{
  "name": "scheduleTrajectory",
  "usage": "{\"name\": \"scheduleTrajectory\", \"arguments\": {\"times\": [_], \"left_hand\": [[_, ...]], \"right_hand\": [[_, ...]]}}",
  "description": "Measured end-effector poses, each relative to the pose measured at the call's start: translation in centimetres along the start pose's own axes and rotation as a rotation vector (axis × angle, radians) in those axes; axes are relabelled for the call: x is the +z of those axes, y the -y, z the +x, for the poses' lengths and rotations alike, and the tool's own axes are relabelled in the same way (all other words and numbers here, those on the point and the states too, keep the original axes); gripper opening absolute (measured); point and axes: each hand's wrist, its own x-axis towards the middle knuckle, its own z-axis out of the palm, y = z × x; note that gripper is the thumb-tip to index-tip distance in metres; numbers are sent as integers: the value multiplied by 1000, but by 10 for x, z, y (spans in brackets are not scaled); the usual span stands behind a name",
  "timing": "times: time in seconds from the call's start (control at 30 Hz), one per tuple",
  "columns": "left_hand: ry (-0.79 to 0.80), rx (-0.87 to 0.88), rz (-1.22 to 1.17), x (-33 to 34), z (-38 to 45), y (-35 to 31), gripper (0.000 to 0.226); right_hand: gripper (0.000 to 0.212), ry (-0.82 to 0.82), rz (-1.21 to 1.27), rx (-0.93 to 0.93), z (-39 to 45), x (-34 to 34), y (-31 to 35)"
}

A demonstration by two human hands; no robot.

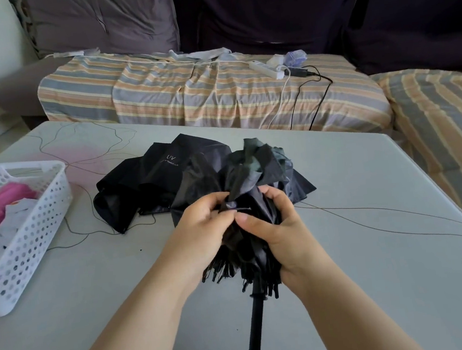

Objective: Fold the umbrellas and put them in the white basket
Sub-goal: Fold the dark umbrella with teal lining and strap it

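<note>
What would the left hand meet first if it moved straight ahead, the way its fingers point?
Left hand already grips the black umbrella; its bunched canopy lies directly ahead, probably then the right hand.

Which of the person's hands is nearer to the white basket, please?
The left. The left hand grips the black umbrella on the side facing the white basket at the table's left edge; the right hand grips it on the far side.

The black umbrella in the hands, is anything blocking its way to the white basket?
Nothing visible blocks it. The black umbrella is held by both hands, and bare table lies between it and the white basket. Another black umbrella lies farther back.
</note>
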Motion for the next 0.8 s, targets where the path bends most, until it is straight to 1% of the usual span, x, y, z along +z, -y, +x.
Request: {"name": "scheduleTrajectory", "arguments": {"times": [0.07, 0.1, 0.13, 0.23, 0.3, 0.37, 0.43, 0.53, 0.57, 0.63, 0.67, 0.73, 0.8], "left_hand": [[-5, -73, -168, 1, 1, 0, 22], [-30, -75, -177, 0, 2, 0, 21], [-60, -55, -122, 0, 3, 1, 21], [-148, 129, 154, 0, 0, 0, 19], [-206, 239, 172, -2, -5, -3, 21], [-228, 286, 120, -8, -10, -4, 23], [-259, 262, 87, -14, -11, 0, 21], [-404, 158, 277, -15, -10, 11, 10], [-407, 113, 345, -13, -10, 14, 7], [-323, 6, 404, -9, -10, 20, 13], [-263, -62, 376, -7, -10, 22, 15], [-184, -158, 220, -1, -11, 21, 13], [-145, -188, 128, 2, -13, 19, 13]], "right_hand": [[43, -34, -23, -2, 1, -3, 1], [43, -32, -42, 1, 1, -3, 1], [44, -25, -65, 3, 1, -3, 1], [49, -24, -120, -10, 3, 0, -2], [52, -53, -103, -5, 6, -1, -1], [53, -100, -67, -2, 8, -6, 4], [54, -151, -8, -5, 10, -13, 9], [54, -195, 82, -31, 11, -24, 19], [54, -200, 104, -45, 11, -27, 22], [53, -204, 148, -64, 12, -31, 24], [52, -205, 170, -67, 12, -32, 24], [52, -201, 197, -60, 12, -33, 23], [52, -198, 193, -55, 11, -32, 22]]}}
